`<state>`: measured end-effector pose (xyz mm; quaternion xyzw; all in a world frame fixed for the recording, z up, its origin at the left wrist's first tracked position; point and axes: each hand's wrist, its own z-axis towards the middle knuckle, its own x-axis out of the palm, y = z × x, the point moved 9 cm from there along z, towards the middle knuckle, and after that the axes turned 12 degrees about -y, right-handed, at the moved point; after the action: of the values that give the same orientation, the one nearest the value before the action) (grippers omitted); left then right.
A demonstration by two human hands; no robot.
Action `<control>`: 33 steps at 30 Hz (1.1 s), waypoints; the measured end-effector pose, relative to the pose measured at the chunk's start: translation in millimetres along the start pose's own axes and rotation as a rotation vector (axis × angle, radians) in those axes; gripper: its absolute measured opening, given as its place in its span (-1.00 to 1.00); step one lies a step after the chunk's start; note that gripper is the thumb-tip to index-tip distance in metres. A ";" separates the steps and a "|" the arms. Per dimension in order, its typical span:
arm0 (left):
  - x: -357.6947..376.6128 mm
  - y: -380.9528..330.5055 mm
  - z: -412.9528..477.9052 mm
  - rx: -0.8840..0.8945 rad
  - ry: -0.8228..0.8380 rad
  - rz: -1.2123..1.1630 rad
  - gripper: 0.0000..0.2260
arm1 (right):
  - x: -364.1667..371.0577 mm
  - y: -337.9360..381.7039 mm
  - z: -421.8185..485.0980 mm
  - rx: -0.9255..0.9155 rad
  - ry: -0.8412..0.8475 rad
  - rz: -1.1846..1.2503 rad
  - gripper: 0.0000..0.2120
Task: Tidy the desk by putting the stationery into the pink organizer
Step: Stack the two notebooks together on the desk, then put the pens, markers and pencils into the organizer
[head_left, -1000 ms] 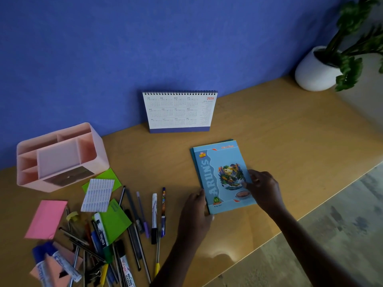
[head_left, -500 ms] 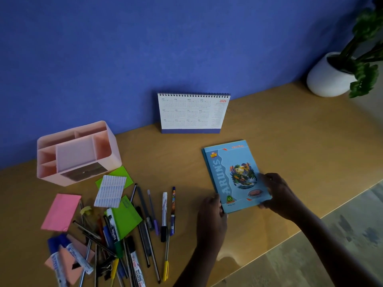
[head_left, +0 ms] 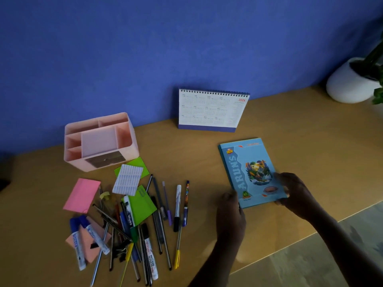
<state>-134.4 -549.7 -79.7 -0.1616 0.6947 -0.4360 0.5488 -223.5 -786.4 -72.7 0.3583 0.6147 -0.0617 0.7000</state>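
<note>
A blue notebook (head_left: pixel 247 166) lies on the wooden desk (head_left: pixel 196 154). My right hand (head_left: pixel 294 193) grips its lower right corner, fingers curled over the edge. At the notebook's lower left corner my left hand (head_left: pixel 230 212) touches the edge with curled fingers. The pink organizer (head_left: pixel 99 141) stands at the back left, its compartments holding nothing. In front of it lies a heap of pens and markers (head_left: pixel 145 224), pink sticky notes (head_left: pixel 81 194), green sticky notes (head_left: pixel 143 204) and glue sticks (head_left: pixel 78 243).
A desk calendar (head_left: pixel 211 110) stands against the blue wall behind the notebook. A white plant pot (head_left: pixel 350 83) sits at the far right. The desk's front edge runs diagonally at the lower right, with floor beyond it.
The view has swung left, so everything sits further right in the frame. Both hands stay at the notebook's lower corners; my right hand has slid from the cover to its lower right edge.
</note>
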 end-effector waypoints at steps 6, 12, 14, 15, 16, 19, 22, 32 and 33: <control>-14.4 8.3 -20.2 -0.068 0.067 -0.141 -0.38 | -7.9 46.0 -22.6 -0.079 -0.125 -0.087 -0.02; -72.6 37.8 -28.4 -0.180 -0.041 -0.220 -0.39 | 16.1 154.2 -40.0 -0.180 -0.202 0.131 -0.31; -99.2 52.2 -28.3 -0.185 -0.101 -0.219 -0.43 | 34.1 197.1 -46.2 -0.194 -0.172 0.219 -0.40; -113.7 61.1 -27.4 -0.187 -0.134 -0.207 -0.47 | 44.2 218.0 -49.6 -0.203 -0.148 0.252 -0.44; -129.4 69.6 -26.8 -0.188 -0.175 -0.192 -0.54 | 55.1 237.9 -52.7 -0.213 -0.119 0.283 -0.47; -186.3 96.7 -27.0 -0.212 -0.315 -0.162 -0.81 | 88.0 293.5 -59.7 -0.255 -0.022 0.361 -0.65; -241.5 135.5 -32.6 -0.294 -0.427 -0.135 -0.80 | 113.0 344.4 -66.7 -0.252 0.035 0.413 -0.87; -351.2 216.8 -42.0 -0.421 -0.605 -0.026 -0.83 | 184.1 434.4 -77.7 -0.062 0.158 0.240 -0.82; -354.3 221.6 -41.5 -0.418 -0.610 -0.019 -0.81 | 185.2 438.9 -77.0 -0.045 0.149 0.205 -0.79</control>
<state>6.7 -157.0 -32.4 -0.3992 0.5715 -0.2217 0.6818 -11.2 -353.5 -52.4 0.4071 0.6265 0.0510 0.6627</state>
